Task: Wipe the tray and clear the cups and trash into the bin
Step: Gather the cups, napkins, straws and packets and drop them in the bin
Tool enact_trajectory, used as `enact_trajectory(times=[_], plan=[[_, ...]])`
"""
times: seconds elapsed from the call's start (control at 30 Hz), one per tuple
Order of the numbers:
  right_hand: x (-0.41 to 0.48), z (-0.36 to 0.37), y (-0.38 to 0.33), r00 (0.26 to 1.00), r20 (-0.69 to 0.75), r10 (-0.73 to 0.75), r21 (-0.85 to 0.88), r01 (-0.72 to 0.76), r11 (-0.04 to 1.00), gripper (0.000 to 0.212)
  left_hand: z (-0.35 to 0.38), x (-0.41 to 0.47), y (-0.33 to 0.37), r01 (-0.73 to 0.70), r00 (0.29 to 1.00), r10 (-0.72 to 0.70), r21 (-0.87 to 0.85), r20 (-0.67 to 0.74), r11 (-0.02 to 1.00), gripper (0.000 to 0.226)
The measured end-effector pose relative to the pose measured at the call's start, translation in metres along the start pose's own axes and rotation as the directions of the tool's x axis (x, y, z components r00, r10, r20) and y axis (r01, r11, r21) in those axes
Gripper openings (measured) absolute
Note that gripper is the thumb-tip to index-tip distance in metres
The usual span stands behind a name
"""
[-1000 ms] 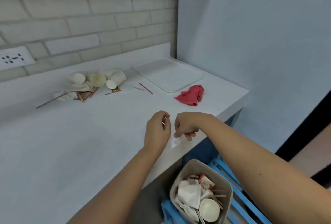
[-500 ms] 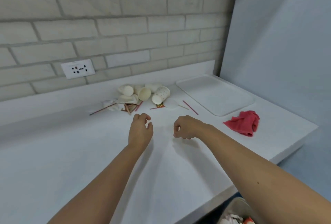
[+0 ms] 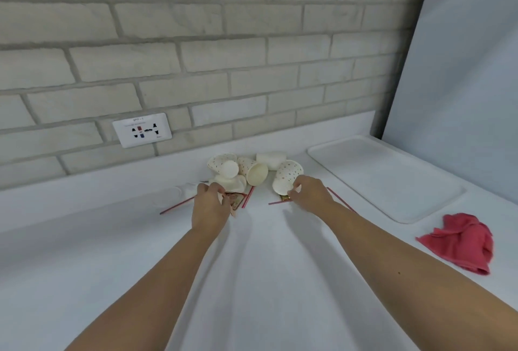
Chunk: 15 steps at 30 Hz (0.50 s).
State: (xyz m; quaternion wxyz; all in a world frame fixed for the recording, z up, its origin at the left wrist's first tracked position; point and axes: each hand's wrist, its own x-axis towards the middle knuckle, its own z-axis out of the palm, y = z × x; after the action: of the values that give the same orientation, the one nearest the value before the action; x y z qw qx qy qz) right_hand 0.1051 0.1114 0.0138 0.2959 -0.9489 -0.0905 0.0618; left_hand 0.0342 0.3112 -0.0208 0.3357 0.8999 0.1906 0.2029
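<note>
Left hand (image 3: 210,206) pinches a wrapper (image 3: 235,201); right hand (image 3: 309,195) at the spotted cup (image 3: 287,174) — grip unclear, tray (image 3: 386,179) well apart.

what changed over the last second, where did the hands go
Both hands moved forward from the white counter's front edge to the tipped paper cups by the brick wall. The left hand now pinches a crumpled brown wrapper; the right hand touches the rim of a spotted white paper cup, grip unclear. The flat white plastic tray, crumpled red cloth and cups stayed put.
</note>
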Motion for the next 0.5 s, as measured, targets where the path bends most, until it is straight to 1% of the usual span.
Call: enact_trajectory(times=[0.03,0.1,0.17,0.23,0.3,0.4,0.5], plan=[[0.009,0.001,-0.002,1.0,-0.021,0.013,-0.002,-0.013,1.0,0.04,0.001,0.009,-0.002,0.005,1.0,-0.005,-0.001,-0.004,1.0,0.024],[0.028,0.004,-0.008,0.998,-0.048,0.04,0.012,-0.039,0.999,0.047,0.005,0.028,-0.005,0.015,1.0,-0.015,0.006,-0.006,1.0,0.028],[0.041,0.006,-0.012,0.996,-0.069,0.063,0.035,-0.061,0.998,0.049,0.008,0.04,-0.003,0.046,0.999,-0.046,0.005,-0.001,0.999,0.037],[0.056,0.011,-0.016,0.991,-0.098,0.092,0.051,-0.087,0.995,0.049,0.013,0.056,-0.003,0.093,0.996,-0.093,-0.035,-0.009,0.995,0.046],[0.067,0.017,-0.021,0.986,-0.113,0.119,0.053,-0.114,0.992,0.052,0.017,0.072,-0.001,0.171,0.984,-0.176,-0.139,-0.025,0.976,0.054],[0.082,0.023,-0.025,0.979,-0.123,0.161,0.041,-0.158,0.987,0.06,0.02,0.098,0.006,0.33,0.938,-0.347,-0.285,-0.012,0.9,0.061],[0.095,0.03,-0.028,0.974,-0.125,0.188,0.029,-0.186,0.982,0.066,0.022,0.12,0.014,0.47,0.874,-0.484,-0.324,0.042,0.821,0.07]])
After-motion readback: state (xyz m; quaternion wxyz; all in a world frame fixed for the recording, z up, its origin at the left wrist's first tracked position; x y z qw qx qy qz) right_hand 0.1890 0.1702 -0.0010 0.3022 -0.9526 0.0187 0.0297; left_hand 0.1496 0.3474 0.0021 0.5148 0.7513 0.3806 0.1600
